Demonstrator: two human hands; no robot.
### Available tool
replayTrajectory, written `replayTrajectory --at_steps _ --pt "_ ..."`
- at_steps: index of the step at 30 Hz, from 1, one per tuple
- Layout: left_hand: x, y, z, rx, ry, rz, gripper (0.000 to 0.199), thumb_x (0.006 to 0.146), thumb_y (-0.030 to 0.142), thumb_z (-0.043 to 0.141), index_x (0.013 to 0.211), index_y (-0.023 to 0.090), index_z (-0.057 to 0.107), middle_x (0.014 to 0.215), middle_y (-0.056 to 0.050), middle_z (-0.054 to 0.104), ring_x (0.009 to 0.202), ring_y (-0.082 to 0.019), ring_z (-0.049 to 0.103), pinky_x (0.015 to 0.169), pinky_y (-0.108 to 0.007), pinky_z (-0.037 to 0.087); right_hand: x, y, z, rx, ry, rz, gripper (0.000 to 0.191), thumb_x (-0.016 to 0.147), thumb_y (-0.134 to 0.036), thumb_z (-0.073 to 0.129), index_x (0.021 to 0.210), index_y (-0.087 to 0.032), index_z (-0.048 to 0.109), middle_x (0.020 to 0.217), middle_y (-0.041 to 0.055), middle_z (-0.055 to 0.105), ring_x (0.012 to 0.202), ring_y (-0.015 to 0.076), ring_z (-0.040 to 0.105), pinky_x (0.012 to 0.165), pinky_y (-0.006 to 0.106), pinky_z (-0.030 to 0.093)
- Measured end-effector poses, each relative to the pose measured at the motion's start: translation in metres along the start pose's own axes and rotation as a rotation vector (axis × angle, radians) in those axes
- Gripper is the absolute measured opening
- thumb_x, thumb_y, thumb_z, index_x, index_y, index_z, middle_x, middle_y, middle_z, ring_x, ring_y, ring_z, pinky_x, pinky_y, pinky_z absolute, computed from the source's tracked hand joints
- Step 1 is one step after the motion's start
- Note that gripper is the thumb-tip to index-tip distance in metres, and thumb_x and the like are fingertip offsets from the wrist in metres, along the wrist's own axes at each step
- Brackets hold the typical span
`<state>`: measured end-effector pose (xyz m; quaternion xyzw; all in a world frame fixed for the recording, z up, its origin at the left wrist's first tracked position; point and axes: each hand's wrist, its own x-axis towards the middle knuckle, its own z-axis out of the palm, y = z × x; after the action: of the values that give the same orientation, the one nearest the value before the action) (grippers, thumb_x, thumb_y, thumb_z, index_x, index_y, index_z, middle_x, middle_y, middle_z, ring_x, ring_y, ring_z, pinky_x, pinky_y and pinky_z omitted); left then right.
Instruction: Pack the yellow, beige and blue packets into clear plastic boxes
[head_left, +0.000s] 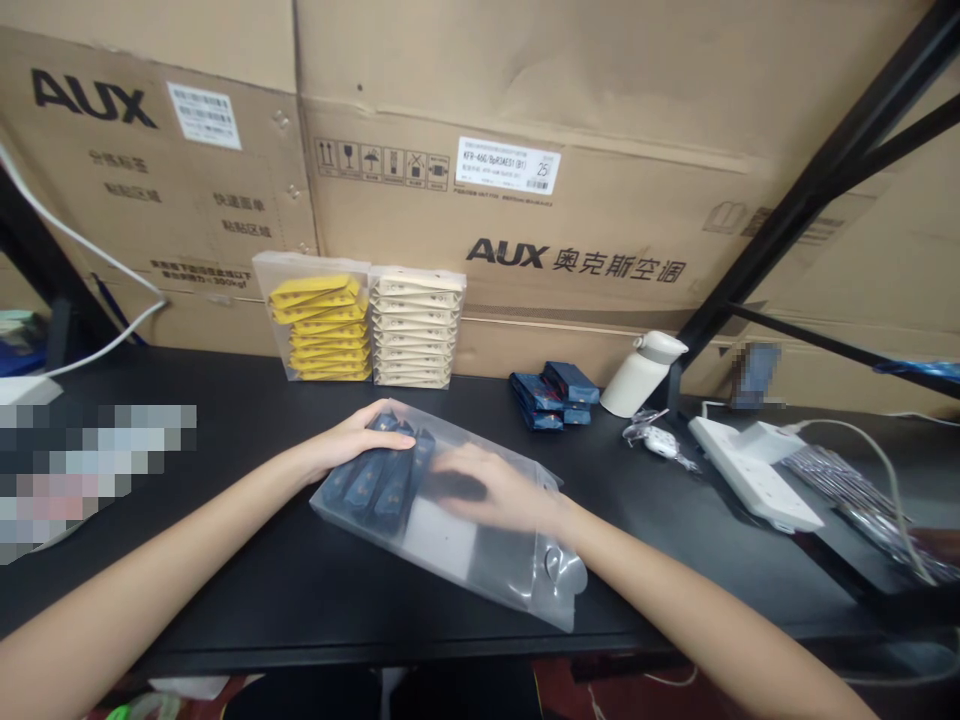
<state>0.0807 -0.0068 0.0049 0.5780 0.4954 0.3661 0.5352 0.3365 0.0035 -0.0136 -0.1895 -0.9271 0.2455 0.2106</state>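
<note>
A clear plastic box (517, 578) lies slanted on the black desk, its flapped end toward the right. Several dark blue packets (384, 475) stand side by side in its left end. My left hand (367, 437) is closed around that end, thumb over the top by the packets. Through the open end, my right hand (491, 490) reaches inside the box, slightly blurred. Its fingers and thumb look apart, with no packet visible between them. A white panel (446, 535) shows through the clear wall below it. More dark blue packets (571, 384) are piled farther back on the desk.
At the back stand a clear box of yellow packets (330, 325) and one of cream packets (415, 328), against large cardboard boxes (375, 220). Rightward are a white bottle (643, 375), a white earphone case (661, 442), a power strip (742, 480) with cable, and a black metal frame (814, 190).
</note>
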Motion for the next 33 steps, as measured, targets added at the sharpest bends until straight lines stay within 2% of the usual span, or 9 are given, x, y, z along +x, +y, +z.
replayTrajectory --at_steps 15,22,33 --pt "-0.0007 0.0007 0.0004 0.007 0.002 -0.005 0.055 0.063 0.044 0.08 0.112 0.024 0.062 0.108 -0.003 0.068 0.11 -0.031 0.063 0.091 -0.041 0.051 0.0001 -0.0022 0.0002 0.021 0.012 0.006 0.037 0.086 -0.028 0.065 0.123 -0.023 0.06 0.124 0.0076 0.064 0.115 0.0212 0.059 0.103 0.04 0.042" --pt "0.0008 -0.0012 -0.0003 -0.009 0.011 -0.005 0.054 0.062 0.043 0.081 0.11 0.024 0.064 0.11 -0.003 0.069 0.104 -0.029 0.065 0.089 -0.039 0.051 -0.0002 -0.0032 -0.0005 0.011 0.008 0.006 0.037 0.087 -0.028 0.065 0.123 -0.022 0.06 0.124 0.0076 0.064 0.115 0.0208 0.059 0.103 0.039 0.042" --pt "0.0006 -0.0014 -0.001 -0.014 -0.015 -0.013 0.052 0.066 0.042 0.079 0.112 0.025 0.061 0.112 -0.001 0.066 0.11 -0.031 0.061 0.093 -0.04 0.048 0.0005 -0.0044 -0.0005 0.009 0.006 0.001 0.037 0.087 -0.028 0.064 0.123 -0.02 0.06 0.124 0.0079 0.064 0.116 0.0205 0.059 0.104 0.037 0.042"
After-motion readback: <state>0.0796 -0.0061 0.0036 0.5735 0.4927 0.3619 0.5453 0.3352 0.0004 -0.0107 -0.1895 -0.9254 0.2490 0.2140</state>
